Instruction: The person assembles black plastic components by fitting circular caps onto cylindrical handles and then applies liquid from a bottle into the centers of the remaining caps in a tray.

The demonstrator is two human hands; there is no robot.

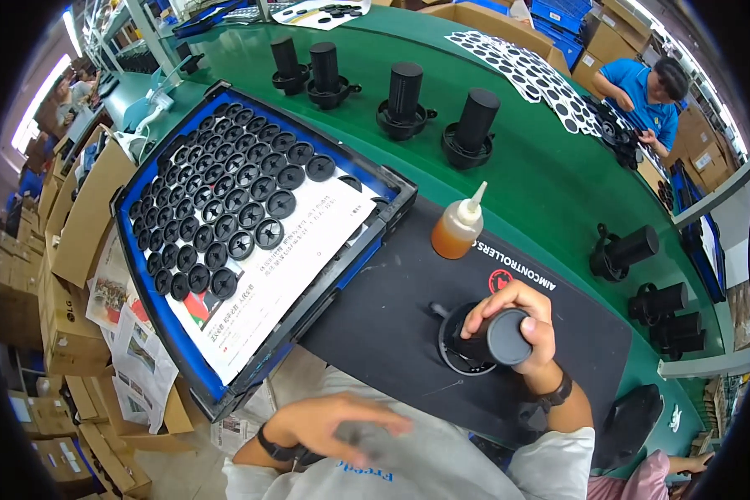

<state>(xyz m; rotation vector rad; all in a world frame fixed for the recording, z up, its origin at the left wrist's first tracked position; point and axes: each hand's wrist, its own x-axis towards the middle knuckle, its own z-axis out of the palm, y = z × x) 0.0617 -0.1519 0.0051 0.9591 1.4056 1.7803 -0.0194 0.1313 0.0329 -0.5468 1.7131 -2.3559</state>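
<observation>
My right hand [521,321] is wrapped round a black plastic cylinder [509,337], its flat round end tilted up toward me. The cylinder's other end sits at a black ring-shaped base [447,346] with a side tab, low over the black mat [375,308]; whether the two are joined is hidden. My left hand [342,421] hovers in front of my body, fingers stretched out and partly smeared by motion, with no held thing visible. Beyond the right hand stands a squeeze bottle [457,230] of amber liquid with a pointed nozzle.
A blue tray [262,371] with rows of black wheel-like discs [237,200] on paper lies to the left. Several black cylinder assemblies [404,96] stand along the green table [550,192], others [629,250] lie at right. Sheets of black round pieces [525,71] and a co-worker [642,100] are beyond.
</observation>
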